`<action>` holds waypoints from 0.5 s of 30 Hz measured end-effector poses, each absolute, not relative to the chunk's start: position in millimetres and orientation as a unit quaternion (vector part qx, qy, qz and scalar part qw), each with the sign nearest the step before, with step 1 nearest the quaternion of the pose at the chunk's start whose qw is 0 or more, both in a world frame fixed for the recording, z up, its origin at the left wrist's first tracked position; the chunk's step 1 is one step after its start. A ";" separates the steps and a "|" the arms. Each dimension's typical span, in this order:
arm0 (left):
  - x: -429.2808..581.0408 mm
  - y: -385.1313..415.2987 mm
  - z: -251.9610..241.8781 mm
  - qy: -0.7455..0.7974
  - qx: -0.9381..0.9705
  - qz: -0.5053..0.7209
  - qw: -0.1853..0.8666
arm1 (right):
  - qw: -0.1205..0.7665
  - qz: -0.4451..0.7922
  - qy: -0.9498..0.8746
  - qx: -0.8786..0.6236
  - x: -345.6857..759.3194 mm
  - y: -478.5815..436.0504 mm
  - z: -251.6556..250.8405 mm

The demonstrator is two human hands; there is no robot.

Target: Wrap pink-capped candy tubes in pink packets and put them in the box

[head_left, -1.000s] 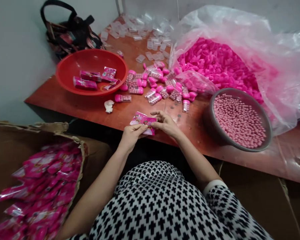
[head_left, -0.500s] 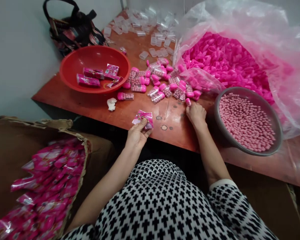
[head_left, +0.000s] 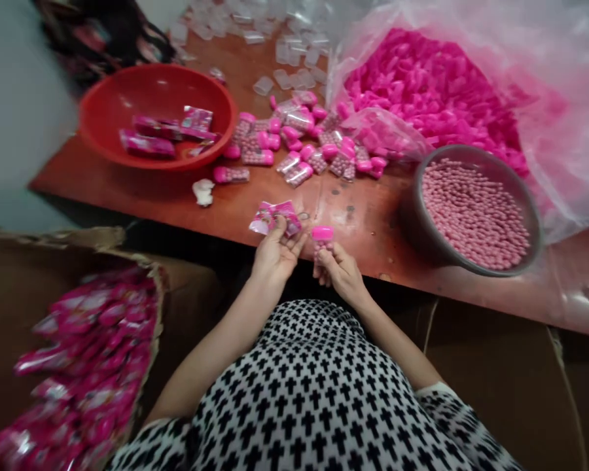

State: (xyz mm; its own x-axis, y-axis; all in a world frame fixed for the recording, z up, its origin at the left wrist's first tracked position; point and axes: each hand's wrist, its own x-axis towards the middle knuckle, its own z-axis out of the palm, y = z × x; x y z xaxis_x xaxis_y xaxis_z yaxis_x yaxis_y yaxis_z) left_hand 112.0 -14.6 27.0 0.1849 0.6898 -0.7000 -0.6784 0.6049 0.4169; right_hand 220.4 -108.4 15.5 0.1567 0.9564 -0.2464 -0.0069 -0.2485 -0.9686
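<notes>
My left hand (head_left: 276, 254) is closed on a shiny pink printed wrapper (head_left: 287, 212), pinched under the thumb near the table's front edge. Just to its right, my right hand (head_left: 341, 269) grips a small clear bottle (head_left: 322, 237) of pink beads with a bright pink cap, cap end away from me. Its lower part is hidden by the fingers. Beyond both hands lies a loose pile of similar capped bottles (head_left: 294, 140). One bottle (head_left: 232, 174) rests alone at the pile's left side.
A red bowl (head_left: 95, 147) with several pink packets stands at the left. The grey bowl (head_left: 417, 209) of pink beads sits at right, before a plastic bag of pink caps (head_left: 432, 85). Clear empty containers (head_left: 294, 49) lie behind. Below left, a cardboard box (head_left: 160, 297) holds pink packets (head_left: 98, 340).
My right hand has come from the pile's right edge toward my left hand, bringing a bottle. My left hand still holds the wrapper. The whole view has shifted slightly.
</notes>
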 end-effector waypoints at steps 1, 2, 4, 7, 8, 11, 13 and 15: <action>112.6 -17.0 27.8 0.449 0.006 0.447 0.774 | 0.458 0.505 -0.410 -0.606 218.1 -111.0 15.1; 112.6 -18.9 27.9 0.441 0.008 0.449 0.777 | 0.450 0.494 -0.424 -0.611 215.7 -112.2 15.0; 111.3 -21.4 26.5 0.430 0.009 0.452 0.782 | 0.436 0.477 -0.447 -0.618 210.4 -111.7 15.8; 108.1 -24.3 24.4 0.414 0.003 0.459 0.786 | 0.422 0.456 -0.467 -0.629 202.4 -108.3 19.5; 107.3 -25.2 24.4 0.409 -0.001 0.463 0.786 | 0.418 0.450 -0.471 -0.633 200.5 -107.3 20.3; 106.4 -26.9 26.2 0.399 -0.010 0.477 0.783 | 0.413 0.436 -0.476 -0.643 197.6 -105.4 19.7; 106.3 -27.1 27.4 0.393 -0.005 0.475 0.787 | 0.418 0.433 -0.472 -0.644 197.6 -104.8 17.5; 106.5 -27.5 27.4 0.385 0.011 0.471 0.794 | 0.427 0.433 -0.468 -0.641 198.2 -103.9 15.9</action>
State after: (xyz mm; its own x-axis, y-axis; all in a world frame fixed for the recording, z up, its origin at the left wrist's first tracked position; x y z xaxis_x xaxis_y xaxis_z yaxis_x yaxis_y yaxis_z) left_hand 106.5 -27.5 27.4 0.2602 0.7557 -0.6010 -0.7385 0.5567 0.3803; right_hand 198.2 -103.9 15.9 0.1875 0.9699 -0.1553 0.2301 -0.1971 -0.9530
